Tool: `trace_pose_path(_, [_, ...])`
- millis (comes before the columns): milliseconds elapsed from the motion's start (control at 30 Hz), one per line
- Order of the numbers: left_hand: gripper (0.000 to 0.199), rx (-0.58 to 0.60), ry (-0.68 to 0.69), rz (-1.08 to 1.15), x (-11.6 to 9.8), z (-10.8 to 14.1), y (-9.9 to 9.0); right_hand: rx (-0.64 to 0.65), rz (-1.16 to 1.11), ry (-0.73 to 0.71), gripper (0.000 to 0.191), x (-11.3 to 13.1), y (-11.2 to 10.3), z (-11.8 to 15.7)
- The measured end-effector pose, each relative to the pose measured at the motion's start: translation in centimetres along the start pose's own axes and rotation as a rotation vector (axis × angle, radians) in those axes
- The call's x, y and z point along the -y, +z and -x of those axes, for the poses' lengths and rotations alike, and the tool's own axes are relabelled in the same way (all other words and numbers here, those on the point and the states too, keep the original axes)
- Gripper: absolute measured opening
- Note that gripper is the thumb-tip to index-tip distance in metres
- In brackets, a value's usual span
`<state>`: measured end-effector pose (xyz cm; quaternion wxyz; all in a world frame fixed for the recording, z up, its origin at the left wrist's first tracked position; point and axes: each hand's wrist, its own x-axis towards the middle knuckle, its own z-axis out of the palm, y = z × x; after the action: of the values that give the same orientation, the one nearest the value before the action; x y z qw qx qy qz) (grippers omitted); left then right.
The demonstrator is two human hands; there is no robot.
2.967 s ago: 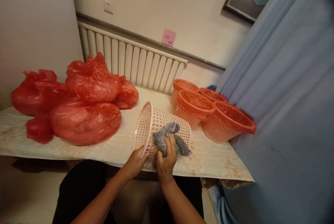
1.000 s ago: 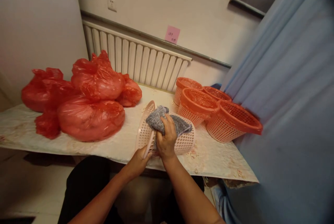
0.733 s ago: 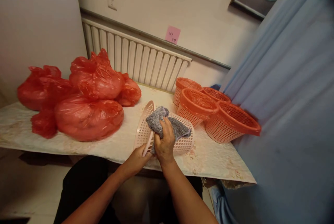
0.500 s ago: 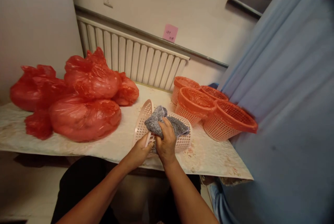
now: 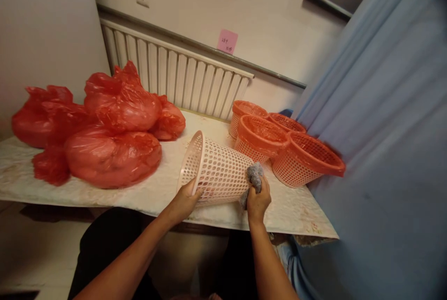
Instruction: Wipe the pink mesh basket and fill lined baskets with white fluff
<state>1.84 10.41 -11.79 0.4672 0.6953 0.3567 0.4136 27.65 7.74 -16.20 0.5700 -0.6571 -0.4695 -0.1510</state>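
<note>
A pale pink plastic wastebasket with a perforated wall lies on its side on the table, its mouth facing left. My left hand grips its rim, thumb on the outside. In my right hand is a bunched grey cloth, pressed against the basket's base end at the right. The fingers of that hand are wrapped round the cloth.
Several wastebaskets lined with red bags stand at the right, by a blue curtain. Stuffed red plastic bags fill the left side of the table. A radiator runs along the wall behind.
My right hand has moved the grey cloth right, from near the rim to the base end of the wastebasket. My left hand stays on the rim.
</note>
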Motion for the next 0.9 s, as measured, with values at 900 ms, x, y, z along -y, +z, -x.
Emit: trace_pose_path(900, [0.042, 0.097, -0.040, 0.133, 0.5, 0.6, -0.5, 0.274, -0.257, -0.488, 0.057, 14.7, 3.2, 2.4])
